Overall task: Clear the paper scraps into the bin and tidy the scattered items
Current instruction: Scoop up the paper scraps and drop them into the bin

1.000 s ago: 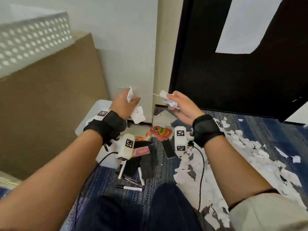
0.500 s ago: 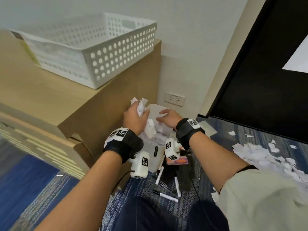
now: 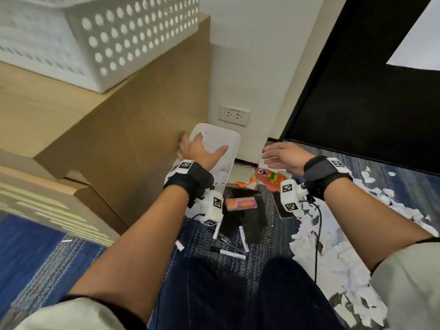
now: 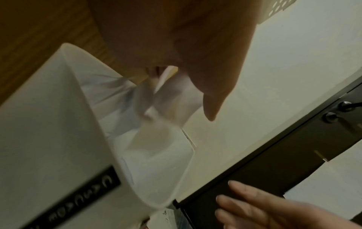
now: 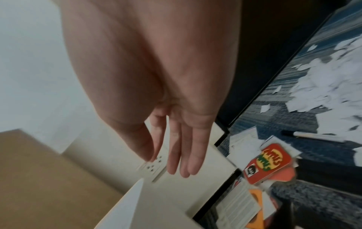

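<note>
A white bin (image 3: 234, 139) stands on the carpet against the wall, with paper scraps (image 3: 221, 175) lying inside it. My left hand (image 3: 202, 146) hovers over its mouth with fingers spread. In the left wrist view white scraps (image 4: 166, 96) slip from my left hand (image 4: 180, 94) down into the bin (image 4: 49, 124). My right hand (image 3: 273, 156) floats to the right of the bin, flat and empty, its fingers (image 5: 182, 155) straight. A wide pile of torn paper (image 3: 333, 246) covers the carpet on the right.
Between bin and pile lie a red card pack (image 3: 270, 177), an orange-purple box (image 3: 241, 203), black strips and markers (image 3: 228, 253). A white perforated basket (image 3: 133, 39) sits on a wooden cabinet (image 3: 47, 110) at left. A black door (image 3: 357, 91) is at right.
Both hands brought scraps from in front of the door to the bin. The right hand has let go and drawn off to the right; the left hand has opened over the bin.
</note>
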Available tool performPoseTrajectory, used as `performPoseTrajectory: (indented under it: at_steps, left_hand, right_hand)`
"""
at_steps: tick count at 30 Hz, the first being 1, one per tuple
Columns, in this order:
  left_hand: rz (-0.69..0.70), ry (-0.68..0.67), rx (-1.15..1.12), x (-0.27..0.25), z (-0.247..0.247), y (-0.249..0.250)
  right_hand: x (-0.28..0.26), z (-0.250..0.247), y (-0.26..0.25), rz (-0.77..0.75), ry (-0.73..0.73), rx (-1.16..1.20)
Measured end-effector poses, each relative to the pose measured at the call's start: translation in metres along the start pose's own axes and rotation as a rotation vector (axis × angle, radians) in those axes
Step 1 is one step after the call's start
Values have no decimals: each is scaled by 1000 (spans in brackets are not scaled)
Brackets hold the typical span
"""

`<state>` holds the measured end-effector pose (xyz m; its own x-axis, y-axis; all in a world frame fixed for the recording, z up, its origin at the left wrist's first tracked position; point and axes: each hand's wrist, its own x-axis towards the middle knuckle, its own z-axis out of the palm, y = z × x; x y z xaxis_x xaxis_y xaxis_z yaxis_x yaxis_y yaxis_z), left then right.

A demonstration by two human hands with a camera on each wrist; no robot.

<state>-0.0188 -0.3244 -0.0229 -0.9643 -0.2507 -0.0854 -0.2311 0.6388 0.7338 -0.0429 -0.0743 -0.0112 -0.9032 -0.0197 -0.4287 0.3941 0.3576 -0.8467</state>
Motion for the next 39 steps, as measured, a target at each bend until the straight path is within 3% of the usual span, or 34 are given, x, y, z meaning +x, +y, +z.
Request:
performPoseTrajectory:
  at_steps: [4,8,11,15,19,22,25,29,34,39]
  left_hand:
    - [-19,111,-83,-1,13,22]
    - [82,79,-70,4,23,40]
    - [127,-102,151,8,27,33]
    - [119,-403,417,2,44,-1]
    - [249,-402,450,-8,42,-16]
    - [330,-375,464,-13,36,-20]
    - [393,-353,521,-16,39,-29]
    - [433,-441,476,-11,27,-34]
    - [465,-395,447,-8,4,-49]
    - [600,-298,513,-7,6,-63]
  right_hand:
    - [-12,-45,49,153,48,-41]
    - [-22,-71,119,384,79,-140]
    - [-27,-67,151,525,-18,-98]
    - [-23,-41,158,538,-134,-177]
    - [-8,25,145,369,-324,-413]
    - [7,98,138,80,-534,-707]
    - [15,176,145,-150,-730,-851]
    - [25,242,172,-346,-917,-1037]
    - [25,266,216,-521,-878,-1147]
    - [30,299,233,-825,-823,-1164]
